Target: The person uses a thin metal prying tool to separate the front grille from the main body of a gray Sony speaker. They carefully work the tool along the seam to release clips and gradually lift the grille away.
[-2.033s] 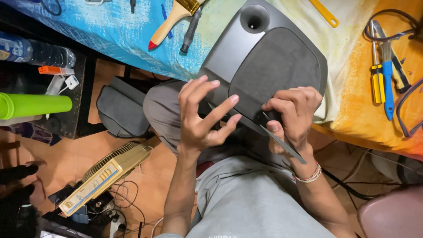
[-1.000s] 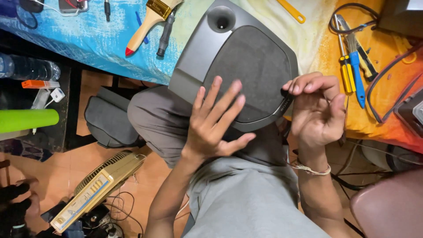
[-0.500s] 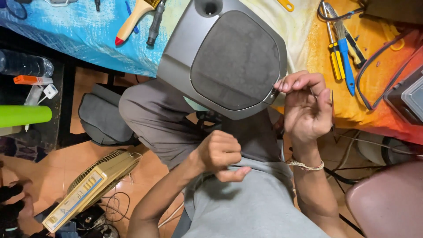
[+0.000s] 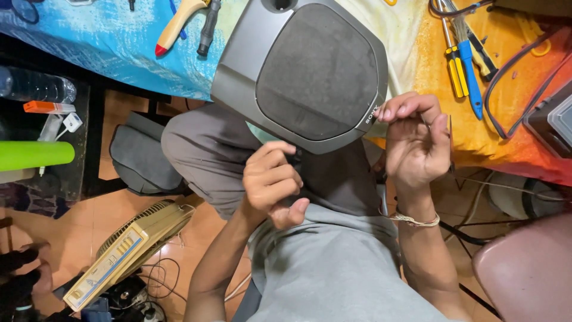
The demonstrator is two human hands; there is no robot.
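Observation:
A grey speaker (image 4: 238, 77) with a dark fabric grille leans over the front edge of the table, above my lap. My left hand (image 4: 271, 182) hangs just below its lower edge, fingers curled into a loose fist with nothing visible in them. My right hand (image 4: 417, 143), with a thin bracelet at the wrist, is at the speaker's right rim. Its curled fingertips pinch the edge of the grille there. Whether something small is also held between those fingers cannot be told.
The table wears a blue (image 4: 107, 53) and orange (image 4: 506, 131) cloth. On it lie a paintbrush (image 4: 176, 27), yellow (image 4: 456, 71) and blue (image 4: 471, 77) screwdrivers and dark cables. A beige fan heater (image 4: 125, 250), a green cylinder (image 4: 33, 155) and a pink chair (image 4: 530, 268) surround my legs.
My left hand has left the grille, dropped below the speaker and closed into a fist. The right hand moved from the lower edge to the right rim.

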